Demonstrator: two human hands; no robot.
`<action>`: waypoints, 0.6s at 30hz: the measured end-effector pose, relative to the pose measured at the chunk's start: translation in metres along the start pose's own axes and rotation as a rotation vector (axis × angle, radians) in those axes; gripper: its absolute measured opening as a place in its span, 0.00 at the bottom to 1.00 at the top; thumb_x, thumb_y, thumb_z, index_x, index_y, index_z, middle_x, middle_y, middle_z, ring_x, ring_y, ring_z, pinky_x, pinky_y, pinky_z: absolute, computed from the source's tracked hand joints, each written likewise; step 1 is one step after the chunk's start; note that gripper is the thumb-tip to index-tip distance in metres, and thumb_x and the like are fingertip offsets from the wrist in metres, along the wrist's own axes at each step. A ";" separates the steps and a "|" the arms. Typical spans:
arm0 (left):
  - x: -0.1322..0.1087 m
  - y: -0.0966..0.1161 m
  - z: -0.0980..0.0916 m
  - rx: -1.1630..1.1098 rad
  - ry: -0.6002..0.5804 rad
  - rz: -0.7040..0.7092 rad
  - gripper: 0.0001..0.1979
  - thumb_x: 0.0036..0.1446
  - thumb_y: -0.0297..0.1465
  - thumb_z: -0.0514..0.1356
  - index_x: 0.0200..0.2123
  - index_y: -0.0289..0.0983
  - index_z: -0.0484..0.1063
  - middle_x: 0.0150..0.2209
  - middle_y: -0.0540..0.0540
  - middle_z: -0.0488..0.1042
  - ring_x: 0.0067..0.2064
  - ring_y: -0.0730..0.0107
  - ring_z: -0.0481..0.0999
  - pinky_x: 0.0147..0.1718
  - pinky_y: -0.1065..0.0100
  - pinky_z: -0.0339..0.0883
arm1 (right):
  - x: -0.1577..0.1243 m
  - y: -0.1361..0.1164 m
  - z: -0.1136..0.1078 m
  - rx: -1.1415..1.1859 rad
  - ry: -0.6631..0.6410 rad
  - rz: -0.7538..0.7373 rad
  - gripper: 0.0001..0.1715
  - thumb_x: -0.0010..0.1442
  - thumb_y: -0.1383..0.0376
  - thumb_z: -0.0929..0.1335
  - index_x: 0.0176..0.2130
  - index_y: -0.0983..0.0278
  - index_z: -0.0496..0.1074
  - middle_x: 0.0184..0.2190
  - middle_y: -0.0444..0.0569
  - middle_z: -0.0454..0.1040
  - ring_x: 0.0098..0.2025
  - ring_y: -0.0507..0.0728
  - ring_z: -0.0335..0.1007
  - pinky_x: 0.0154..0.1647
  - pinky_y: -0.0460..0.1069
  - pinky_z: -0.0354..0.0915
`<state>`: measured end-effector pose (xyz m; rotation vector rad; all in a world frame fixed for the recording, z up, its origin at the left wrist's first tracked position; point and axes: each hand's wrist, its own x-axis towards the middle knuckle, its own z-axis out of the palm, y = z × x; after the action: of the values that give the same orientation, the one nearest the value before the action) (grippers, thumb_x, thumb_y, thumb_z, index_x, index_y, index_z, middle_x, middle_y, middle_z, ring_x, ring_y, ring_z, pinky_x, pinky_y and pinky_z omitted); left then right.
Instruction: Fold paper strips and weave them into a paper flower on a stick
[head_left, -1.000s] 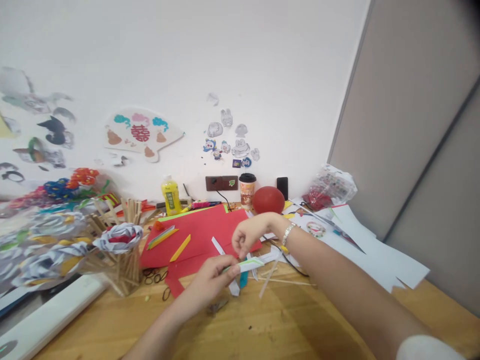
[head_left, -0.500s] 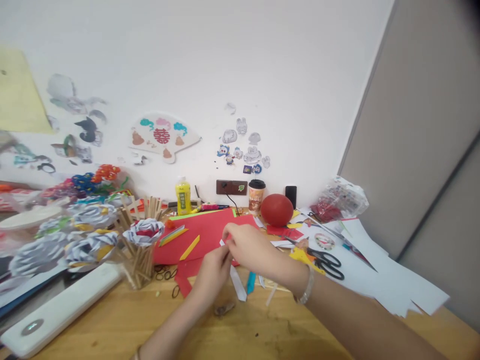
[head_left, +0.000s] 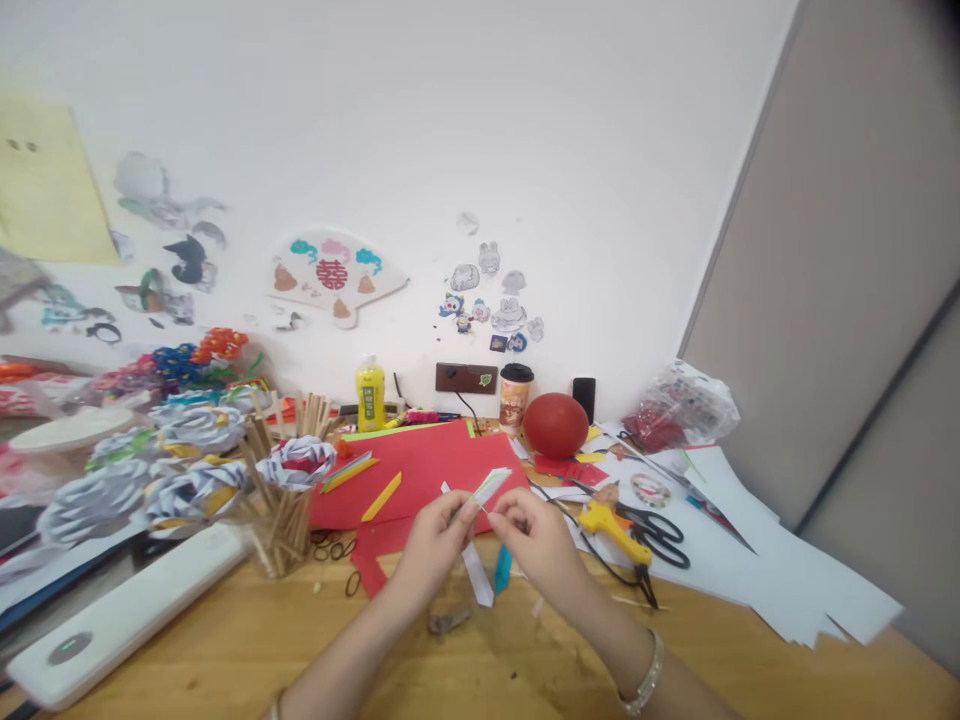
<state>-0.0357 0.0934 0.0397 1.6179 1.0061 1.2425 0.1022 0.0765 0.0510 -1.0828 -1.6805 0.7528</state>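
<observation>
My left hand (head_left: 433, 545) pinches the lower end of a small bundle of folded paper strips (head_left: 487, 487), white with a green edge, held tilted up to the right above the wooden table (head_left: 525, 660). My right hand (head_left: 538, 540) is closed just right of it, fingertips pinched at the strip's base. A loose white paper strip (head_left: 474, 568) and a blue strip (head_left: 502, 568) lie on the table under my hands. Behind them lies a red paper sheet (head_left: 420, 470) with a yellow strip (head_left: 381, 497) on it.
A yellow glue gun (head_left: 616, 530) and black scissors (head_left: 660, 528) lie right of my hands on white sheets (head_left: 757, 560). A red ball (head_left: 556, 425), a cup (head_left: 515, 394) and a yellow bottle (head_left: 370, 393) stand by the wall. A stick holder with paper flowers (head_left: 285, 500) and a white device (head_left: 127, 615) are left.
The view has shifted. My right hand drew back from over the strips to their right side, and the bundle now stands tilted up between both hands.
</observation>
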 end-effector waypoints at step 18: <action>-0.006 0.011 -0.006 0.129 -0.218 0.075 0.16 0.54 0.42 0.49 0.24 0.35 0.61 0.21 0.54 0.57 0.24 0.76 0.56 0.23 0.74 0.51 | 0.032 0.030 -0.049 -0.014 -0.639 0.099 0.13 0.50 0.59 0.67 0.30 0.67 0.72 0.24 0.43 0.69 0.25 0.49 0.60 0.26 0.44 0.57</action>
<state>-0.0413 0.0853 0.0487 1.8612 0.9117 1.0400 0.1528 0.1178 0.0542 -0.9971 -2.1692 1.2463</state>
